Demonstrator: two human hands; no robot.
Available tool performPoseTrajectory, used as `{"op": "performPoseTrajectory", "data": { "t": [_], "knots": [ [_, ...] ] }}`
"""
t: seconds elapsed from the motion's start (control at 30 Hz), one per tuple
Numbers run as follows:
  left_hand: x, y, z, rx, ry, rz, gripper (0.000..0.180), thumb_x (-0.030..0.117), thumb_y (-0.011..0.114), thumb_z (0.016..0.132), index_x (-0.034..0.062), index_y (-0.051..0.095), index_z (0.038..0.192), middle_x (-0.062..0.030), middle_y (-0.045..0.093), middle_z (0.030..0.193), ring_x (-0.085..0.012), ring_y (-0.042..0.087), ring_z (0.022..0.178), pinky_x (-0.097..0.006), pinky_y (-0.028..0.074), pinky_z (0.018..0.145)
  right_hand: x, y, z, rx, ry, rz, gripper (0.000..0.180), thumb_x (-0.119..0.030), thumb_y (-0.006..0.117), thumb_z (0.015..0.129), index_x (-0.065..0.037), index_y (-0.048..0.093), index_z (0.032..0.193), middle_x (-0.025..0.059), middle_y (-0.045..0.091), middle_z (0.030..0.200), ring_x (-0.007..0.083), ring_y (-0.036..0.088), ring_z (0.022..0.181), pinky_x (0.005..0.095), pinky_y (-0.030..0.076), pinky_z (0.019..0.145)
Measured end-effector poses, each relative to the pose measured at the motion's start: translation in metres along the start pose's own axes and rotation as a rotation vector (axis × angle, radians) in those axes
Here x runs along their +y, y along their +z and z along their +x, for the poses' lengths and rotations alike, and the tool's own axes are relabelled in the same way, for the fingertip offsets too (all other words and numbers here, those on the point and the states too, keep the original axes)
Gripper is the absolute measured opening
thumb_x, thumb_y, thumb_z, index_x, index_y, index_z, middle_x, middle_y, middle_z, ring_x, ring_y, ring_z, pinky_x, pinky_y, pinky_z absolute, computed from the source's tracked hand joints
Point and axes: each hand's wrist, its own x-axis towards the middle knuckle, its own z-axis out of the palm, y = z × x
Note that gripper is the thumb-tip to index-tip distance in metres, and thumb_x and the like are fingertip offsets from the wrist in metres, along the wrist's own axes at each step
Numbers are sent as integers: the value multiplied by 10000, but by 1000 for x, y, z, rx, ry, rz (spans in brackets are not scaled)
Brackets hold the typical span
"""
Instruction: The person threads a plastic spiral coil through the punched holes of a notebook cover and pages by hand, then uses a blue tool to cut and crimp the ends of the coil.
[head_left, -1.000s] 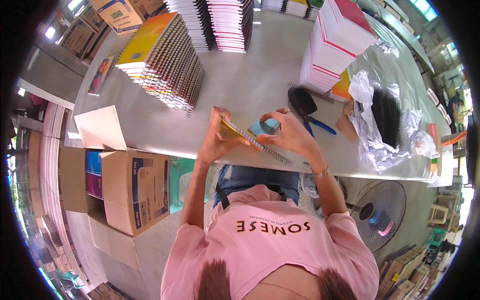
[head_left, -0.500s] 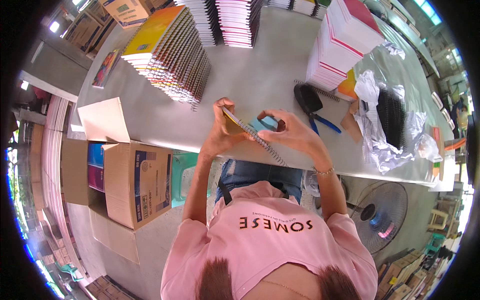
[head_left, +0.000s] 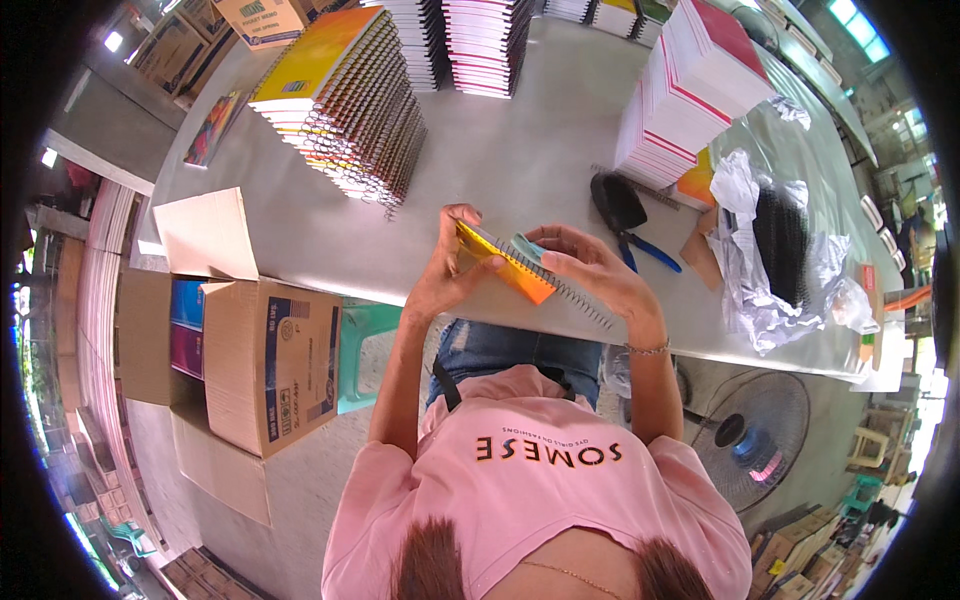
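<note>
Left hand [head_left: 452, 262] is nearer, thumb and fingers pinching a thin yellow-orange paper notebook [head_left: 520, 279]. Its long axis slants from those fingers rightward and bodyward, dark wire coil [head_left: 574, 297] poking past, just beside the right hand [head_left: 598, 268], which grips a small pale-blue piece [head_left: 525, 247].

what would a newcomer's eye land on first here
Probably the tall stack of spiral notebooks, upper left on the table. Next, the yellow-orange notebook in the left fingers at the near edge, its coil overshooting it. Then black coils on crumpled paper at right.
</note>
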Motion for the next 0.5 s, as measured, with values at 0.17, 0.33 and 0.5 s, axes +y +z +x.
{"op": "performPoseTrajectory", "data": {
  "t": [0.17, 0.33, 0.5],
  "knots": [
    [1, -1, -3, -9, -32, -58, 537, 73, 722, 827, 93, 357, 1221, -49, 369, 1132, -164, 387, 1113, -289, 312, 995, 1, 2, 1, -134, 4, -37, 476, -325, 656, 949, -28, 502, 1287, 33, 592, 1088, 67, 515, 972, 221, 423, 830],
    [4, 0, -2, 12, -18, -23, 493, 82, 716, 835, 93, 379, 1194, -49, 376, 1117, -159, 388, 1102, -285, 313, 986, -13, 8, 3, 33, -17, -125, 438, -324, 627, 969, -29, 490, 1262, 7, 580, 1041, 69, 508, 995, 219, 412, 857],
    [12, 4, -3, 4, -30, -119, 468, -57, 660, 786, 107, 382, 1125, -24, 355, 1039, -138, 377, 1024, -272, 300, 940, -22, -1, -11, -140, -12, 131, 343, -279, 553, 1005, -36, 512, 1243, 3, 551, 1078, 71, 487, 1021, 221, 403, 878]
  ]
}}
